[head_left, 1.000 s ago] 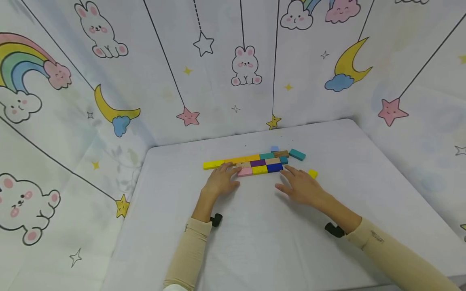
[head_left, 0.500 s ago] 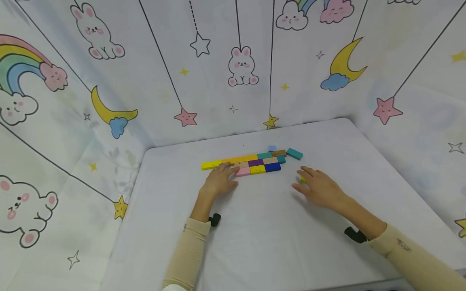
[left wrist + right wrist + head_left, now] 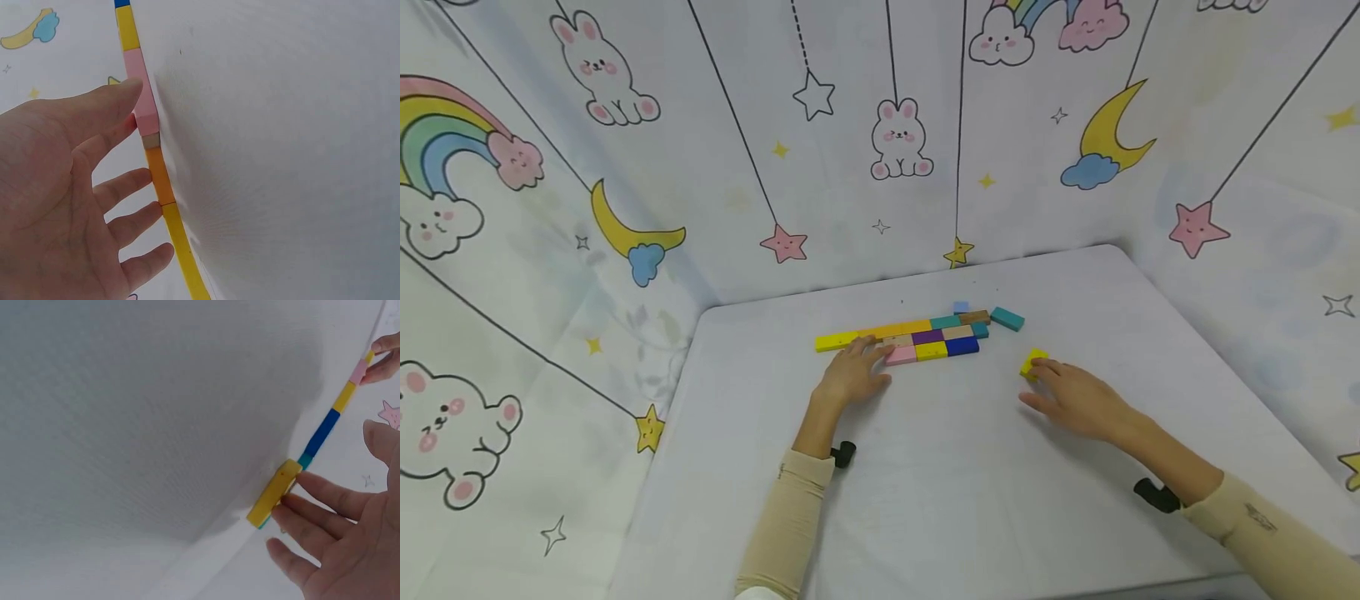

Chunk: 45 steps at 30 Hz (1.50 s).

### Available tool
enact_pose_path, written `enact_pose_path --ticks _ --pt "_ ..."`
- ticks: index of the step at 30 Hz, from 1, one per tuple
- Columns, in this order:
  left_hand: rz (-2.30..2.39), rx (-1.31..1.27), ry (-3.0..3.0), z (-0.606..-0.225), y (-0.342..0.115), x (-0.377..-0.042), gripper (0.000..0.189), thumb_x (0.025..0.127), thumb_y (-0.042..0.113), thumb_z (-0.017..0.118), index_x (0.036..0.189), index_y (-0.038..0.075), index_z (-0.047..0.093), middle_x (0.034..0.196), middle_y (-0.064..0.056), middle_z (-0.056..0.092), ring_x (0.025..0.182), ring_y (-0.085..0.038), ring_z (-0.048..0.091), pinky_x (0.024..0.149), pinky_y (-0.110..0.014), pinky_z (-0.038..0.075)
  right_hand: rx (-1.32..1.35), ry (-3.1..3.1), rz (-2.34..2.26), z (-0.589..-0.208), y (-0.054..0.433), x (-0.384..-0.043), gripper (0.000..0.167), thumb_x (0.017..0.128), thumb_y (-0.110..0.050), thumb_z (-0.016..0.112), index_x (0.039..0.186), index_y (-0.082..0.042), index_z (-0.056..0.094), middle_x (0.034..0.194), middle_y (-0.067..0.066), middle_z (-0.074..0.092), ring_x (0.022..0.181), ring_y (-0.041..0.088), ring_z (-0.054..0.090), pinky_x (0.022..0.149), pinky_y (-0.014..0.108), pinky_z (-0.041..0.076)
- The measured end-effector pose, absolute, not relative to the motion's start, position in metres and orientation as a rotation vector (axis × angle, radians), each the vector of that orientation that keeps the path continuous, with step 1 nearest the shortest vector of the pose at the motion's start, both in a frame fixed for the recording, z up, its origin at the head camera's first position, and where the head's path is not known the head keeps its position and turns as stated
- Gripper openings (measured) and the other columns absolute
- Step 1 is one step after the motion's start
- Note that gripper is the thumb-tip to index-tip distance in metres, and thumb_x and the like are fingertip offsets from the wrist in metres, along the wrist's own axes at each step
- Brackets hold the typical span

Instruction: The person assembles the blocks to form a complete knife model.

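Rows of coloured wooden blocks lie end to end on the white table. My left hand [image 3: 850, 375] rests at their left end. Its fingers are spread, with the index fingertip by the pink block [image 3: 902, 356]; the left wrist view shows the thumb over that pink block [image 3: 147, 106]. Farther right, my right hand [image 3: 1082, 402] reaches to a loose yellow block [image 3: 1034, 362]. Its fingertips are at the block's edge in the right wrist view, while the thumb stands well apart from the yellow block [image 3: 274, 495].
Beside the pink block, the front row has a yellow and a dark blue block [image 3: 962, 346]. Behind run longer rows with a purple block [image 3: 927, 337] and a brown block [image 3: 975, 317]. A loose teal block [image 3: 1007, 318] and a light blue block [image 3: 961, 307] lie at the back.
My right hand has moved right, away from the dark blue end of the front row, to the loose yellow block. The left hand stays by the pink block.
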<state>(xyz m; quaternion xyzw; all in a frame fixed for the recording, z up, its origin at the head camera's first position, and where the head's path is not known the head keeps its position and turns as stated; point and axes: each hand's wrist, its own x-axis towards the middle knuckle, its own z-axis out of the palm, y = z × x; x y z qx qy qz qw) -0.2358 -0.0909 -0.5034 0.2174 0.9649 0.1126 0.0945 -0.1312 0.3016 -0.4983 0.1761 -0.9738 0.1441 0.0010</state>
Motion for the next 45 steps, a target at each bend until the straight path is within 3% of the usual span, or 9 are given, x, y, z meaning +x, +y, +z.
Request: enact_pose_path --ticks 7,13,25,33,45 --pt "0.309 0.649 2.863 -0.504 -0.09 -0.237 0.062 0.105 0.04 0.063 0.162 0.031 0.04 0.17 -0.009 0.029 0.157 -0.033 0.026 0.128 -0.053 0.021 0.573 -3.081 0.429 -0.498 0.304 -0.127 0.059 0.101 -0.042 0.069 0.14 0.002 0.06 0.139 0.025 0.062 0.128 0.045 0.06 0.102 0.061 0.052" --pt "0.313 0.653 2.868 -0.503 -0.091 -0.236 0.063 0.104 0.039 0.064 0.162 0.031 0.041 0.17 -0.009 0.03 0.156 -0.033 0.027 0.128 -0.052 0.022 0.62 -3.06 0.407 -0.498 0.302 -0.126 0.045 0.099 -0.022 0.072 0.136 0.001 0.063 0.137 0.022 0.063 0.127 0.043 0.061 0.102 0.059 0.053" --pt "0.333 0.626 2.867 -0.501 -0.09 -0.235 0.063 0.104 0.038 0.065 0.161 0.03 0.042 0.17 -0.009 0.029 0.157 -0.033 0.026 0.128 -0.053 0.021 0.732 -2.987 0.385 -0.5 0.298 -0.125 0.042 0.091 -0.003 0.07 0.133 0.0 0.068 0.138 0.021 0.064 0.127 0.042 0.061 0.105 0.059 0.051" --pt "0.333 0.639 2.859 -0.502 -0.091 -0.235 0.062 0.104 0.038 0.064 0.162 0.03 0.041 0.17 -0.01 0.029 0.156 -0.034 0.026 0.127 -0.054 0.022 0.834 -2.927 0.355 -0.505 0.29 -0.127 0.047 0.09 -0.002 0.07 0.137 -0.001 0.066 0.144 0.018 0.061 0.135 0.043 0.056 0.114 0.066 0.038" --pt "0.349 0.644 2.856 -0.502 -0.091 -0.235 0.062 0.104 0.037 0.064 0.162 0.028 0.042 0.17 -0.011 0.029 0.157 -0.034 0.025 0.127 -0.054 0.022 0.783 -2.969 0.329 -0.508 0.271 -0.128 0.047 0.089 -0.002 0.069 0.136 -0.007 0.067 0.142 0.013 0.065 0.134 0.038 0.057 0.115 0.064 0.038"
